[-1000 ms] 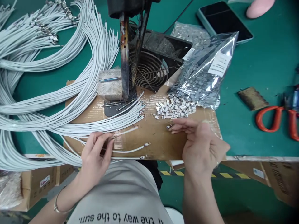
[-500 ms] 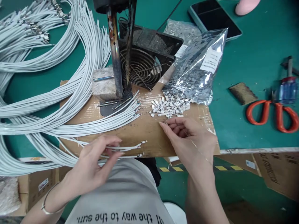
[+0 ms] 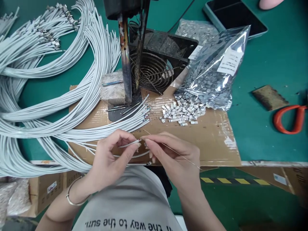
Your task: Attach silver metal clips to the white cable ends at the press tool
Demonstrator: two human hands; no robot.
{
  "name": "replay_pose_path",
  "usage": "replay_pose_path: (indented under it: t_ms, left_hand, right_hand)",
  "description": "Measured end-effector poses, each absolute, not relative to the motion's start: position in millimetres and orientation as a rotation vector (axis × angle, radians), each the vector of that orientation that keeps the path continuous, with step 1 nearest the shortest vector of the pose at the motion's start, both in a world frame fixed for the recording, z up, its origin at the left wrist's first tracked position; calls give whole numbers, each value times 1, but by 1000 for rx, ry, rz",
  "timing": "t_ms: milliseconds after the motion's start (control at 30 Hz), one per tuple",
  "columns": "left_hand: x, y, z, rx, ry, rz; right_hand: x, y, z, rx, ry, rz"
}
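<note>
A white wire (image 3: 131, 144) is pinched between the thumb and fingers of my left hand (image 3: 112, 158), its tip pointing right. My right hand (image 3: 174, 155) is closed just beside that tip, fingertips nearly meeting the left ones. A thin solder wire (image 3: 180, 154) runs through the right hand and trails toward the wrist. Something tiny may sit at the right fingertips, too small to make out. Below the hands, another white wire with a metal terminal (image 3: 148, 163) lies at the table edge. Loose metal terminals (image 3: 184, 110) are heaped on the cardboard (image 3: 216, 141) behind.
A soldering iron (image 3: 126, 61) stands upright before a black fan (image 3: 154, 72). White wire bundles (image 3: 79, 102) cover the left side. At the right are a silvery bag (image 3: 211, 77), a phone (image 3: 237, 16), a brown sponge (image 3: 269, 97) and a red-handled tool (image 3: 291, 120).
My right hand has moved left from beside the terminal heap to the left hand. The left hand has shifted right and up, now pinching a wire near its tip. The view has turned slightly.
</note>
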State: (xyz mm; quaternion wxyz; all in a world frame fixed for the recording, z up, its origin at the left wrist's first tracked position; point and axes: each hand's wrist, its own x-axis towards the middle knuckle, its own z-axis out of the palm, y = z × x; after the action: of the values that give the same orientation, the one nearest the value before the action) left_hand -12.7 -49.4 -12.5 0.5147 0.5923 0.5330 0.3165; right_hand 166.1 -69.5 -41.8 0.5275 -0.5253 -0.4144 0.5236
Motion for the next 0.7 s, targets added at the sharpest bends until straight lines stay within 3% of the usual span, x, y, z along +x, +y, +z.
replay_pose_path:
  t_ms: [467, 700]
  left_hand:
    - [-13, -48, -8, 1177, 1212, 758]
    - [-15, -49, -10, 1194, 1223, 725]
  right_hand:
    - [160, -61, -36, -1168, -1020, 1276]
    - [166, -64, -35, -1231, -1277, 1057]
